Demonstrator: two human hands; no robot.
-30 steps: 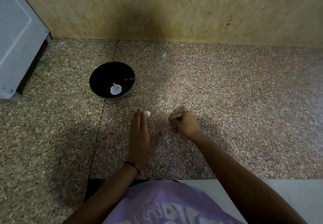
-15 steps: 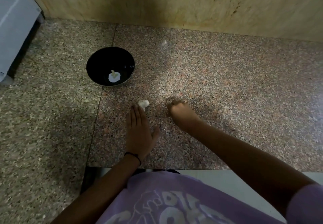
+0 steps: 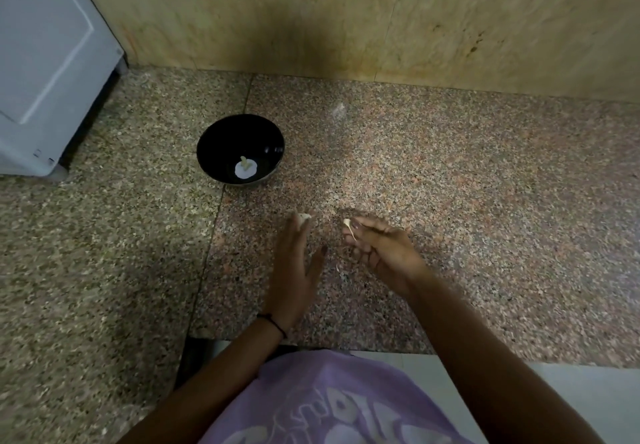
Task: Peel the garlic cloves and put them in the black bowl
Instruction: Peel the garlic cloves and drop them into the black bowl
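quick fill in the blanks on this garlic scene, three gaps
1. The bowl on the speckled counter is ____ in colour.
2. The curled hand pinching a garlic piece is the person's ____ one.
3. The flat hand, fingertips at a garlic clove, is the ____ one.
Missing words: black; right; left.

Speckled granite counter (image 3: pixel 450 201), seam running front to back. Beige stone wall (image 3: pixel 346 18) behind, dim shadow mid-wall. Grey-white appliance (image 3: pixel 45 63) at far-left corner.
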